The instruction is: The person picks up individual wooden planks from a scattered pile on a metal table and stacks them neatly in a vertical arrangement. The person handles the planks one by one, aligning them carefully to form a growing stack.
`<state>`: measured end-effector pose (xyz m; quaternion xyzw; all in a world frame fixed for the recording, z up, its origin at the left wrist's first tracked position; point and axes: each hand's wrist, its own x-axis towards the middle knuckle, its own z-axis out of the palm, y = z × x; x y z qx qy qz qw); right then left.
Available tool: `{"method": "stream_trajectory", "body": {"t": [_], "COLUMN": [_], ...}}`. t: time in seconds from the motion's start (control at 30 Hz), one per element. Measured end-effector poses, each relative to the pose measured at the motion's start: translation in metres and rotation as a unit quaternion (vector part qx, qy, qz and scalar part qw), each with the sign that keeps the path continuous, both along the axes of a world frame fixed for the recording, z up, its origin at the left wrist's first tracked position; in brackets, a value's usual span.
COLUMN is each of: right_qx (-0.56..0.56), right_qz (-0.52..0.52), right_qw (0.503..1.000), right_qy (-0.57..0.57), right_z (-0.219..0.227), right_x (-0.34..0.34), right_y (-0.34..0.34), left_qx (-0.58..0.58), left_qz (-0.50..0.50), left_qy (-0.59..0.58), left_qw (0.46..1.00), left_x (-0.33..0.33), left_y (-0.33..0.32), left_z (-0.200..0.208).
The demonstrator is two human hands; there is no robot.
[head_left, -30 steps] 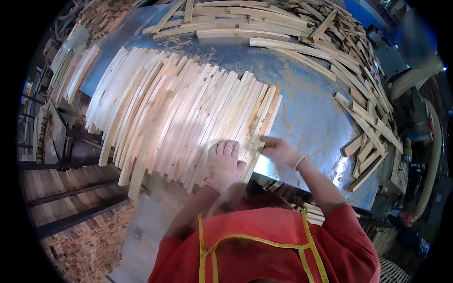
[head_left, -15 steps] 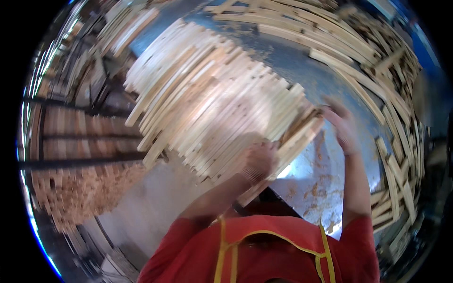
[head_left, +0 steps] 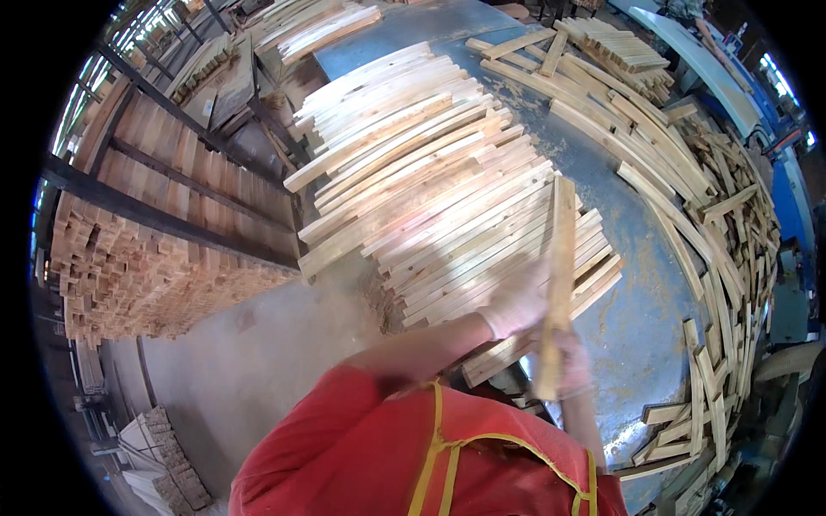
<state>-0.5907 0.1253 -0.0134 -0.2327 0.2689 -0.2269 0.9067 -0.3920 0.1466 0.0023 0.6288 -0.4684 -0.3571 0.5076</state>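
Observation:
A pale wooden strip (head_left: 562,258) is raised at a tilt over a row of similar strips, its far end pointing away from me. My right hand (head_left: 575,365), blurred, is closed round its near part. Beside the strip's left edge is my left hand (head_left: 518,305), smeared by motion, its fingertips partly hidden, so I cannot tell whether it grips. Both hands look pale, as if gloved, with a cuff at the left wrist. Below them, the row of wooden strips (head_left: 465,206) lies side by side on a blue-grey metal table (head_left: 641,297).
Loose strips (head_left: 662,202) are heaped along the table's right side. At the left stands a large stack of cut lumber (head_left: 163,275) behind dark metal bars (head_left: 172,211). More strips (head_left: 331,30) lie at the far left. Concrete floor (head_left: 275,327) shows between stack and table.
The view has turned. A strip now stands out raised and tilted at my hands. My right hand has come from the row's far right end in toward my body, near my left hand.

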Motion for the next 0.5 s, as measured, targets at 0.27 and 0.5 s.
{"method": "stream_trajectory", "body": {"t": [0.27,0.5], "right_qx": [-0.219,-0.229], "right_qz": [-0.049,-0.108], "right_qw": [0.957,0.863], "right_qy": [0.185,0.437], "right_z": [0.001,-0.056], "right_x": [0.053,-0.013], "right_y": [0.036,-0.024], "left_qx": [0.254,0.287], "left_qz": [-0.018,0.093], "left_qy": [-0.076,-0.398], "left_qw": [0.964,0.866], "left_x": [0.136,0.248], "left_y": [0.051,0.078], "left_z": [0.005,-0.051]}}
